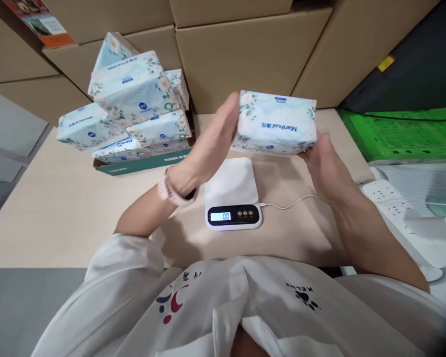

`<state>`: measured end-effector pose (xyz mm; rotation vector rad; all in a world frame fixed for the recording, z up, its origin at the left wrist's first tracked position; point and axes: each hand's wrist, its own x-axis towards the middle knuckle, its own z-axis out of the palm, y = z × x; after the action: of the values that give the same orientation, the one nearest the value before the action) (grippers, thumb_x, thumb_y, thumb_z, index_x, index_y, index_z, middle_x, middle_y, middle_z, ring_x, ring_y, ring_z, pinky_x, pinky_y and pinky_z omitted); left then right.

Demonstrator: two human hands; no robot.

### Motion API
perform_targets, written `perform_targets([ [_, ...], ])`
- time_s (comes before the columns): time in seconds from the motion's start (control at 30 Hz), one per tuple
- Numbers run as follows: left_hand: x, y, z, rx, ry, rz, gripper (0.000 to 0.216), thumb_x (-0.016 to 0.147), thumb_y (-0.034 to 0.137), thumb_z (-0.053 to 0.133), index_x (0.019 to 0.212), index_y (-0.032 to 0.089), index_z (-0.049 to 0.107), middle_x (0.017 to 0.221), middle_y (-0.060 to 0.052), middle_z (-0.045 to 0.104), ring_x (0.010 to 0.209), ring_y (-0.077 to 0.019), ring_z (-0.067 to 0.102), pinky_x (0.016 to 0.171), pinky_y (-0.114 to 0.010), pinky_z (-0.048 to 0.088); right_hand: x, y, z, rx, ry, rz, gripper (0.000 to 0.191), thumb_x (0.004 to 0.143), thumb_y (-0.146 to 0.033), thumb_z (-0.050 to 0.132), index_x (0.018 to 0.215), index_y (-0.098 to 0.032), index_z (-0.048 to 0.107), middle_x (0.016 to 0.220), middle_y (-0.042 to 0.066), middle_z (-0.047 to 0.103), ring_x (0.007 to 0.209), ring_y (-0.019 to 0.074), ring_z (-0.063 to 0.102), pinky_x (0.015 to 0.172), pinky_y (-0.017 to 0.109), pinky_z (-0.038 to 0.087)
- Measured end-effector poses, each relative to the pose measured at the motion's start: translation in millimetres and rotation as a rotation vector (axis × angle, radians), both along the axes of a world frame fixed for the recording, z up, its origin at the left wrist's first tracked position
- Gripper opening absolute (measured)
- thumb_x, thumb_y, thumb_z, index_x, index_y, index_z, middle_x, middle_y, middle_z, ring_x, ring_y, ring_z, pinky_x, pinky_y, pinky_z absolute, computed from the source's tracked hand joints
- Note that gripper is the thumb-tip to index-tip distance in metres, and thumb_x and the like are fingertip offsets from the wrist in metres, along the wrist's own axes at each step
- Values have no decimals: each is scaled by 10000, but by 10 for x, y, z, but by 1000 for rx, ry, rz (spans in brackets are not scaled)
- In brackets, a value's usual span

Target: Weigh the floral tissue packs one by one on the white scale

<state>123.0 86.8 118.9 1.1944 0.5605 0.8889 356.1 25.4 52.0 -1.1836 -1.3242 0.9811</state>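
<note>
Between both palms I hold a pack of tissues (277, 121), pale blue with a floral print and the word Manhua. My left hand (217, 136) presses against its left end, and my right hand (323, 163) grips the lower right corner. The pack is raised behind and to the right of a white digital scale (232, 181), whose lit display reads 0.0. Nothing rests on the scale's plate. At the back left, several similar tissue packs (134, 89) are piled in and over a low green box (144, 163).
Cardboard boxes (245, 54) form a wall behind the wooden table (52, 208). A white cable (290, 204) runs from the scale to the right. A white power strip (388, 201) lies at the right edge, near a green plastic crate (401, 134).
</note>
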Motion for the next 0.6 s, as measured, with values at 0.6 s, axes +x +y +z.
perform_targets([
  [0.6, -1216, -765, -1054, 348, 248, 448, 673, 1046, 824, 385, 1667, 564, 387, 1843, 238, 122, 1760, -224, -95, 1468, -482, 98, -337, -485, -511, 282, -235, -368, 628, 1104, -588, 292, 1684, -370, 399, 1713, 41, 527, 1610, 315, 503, 1393, 637, 266],
])
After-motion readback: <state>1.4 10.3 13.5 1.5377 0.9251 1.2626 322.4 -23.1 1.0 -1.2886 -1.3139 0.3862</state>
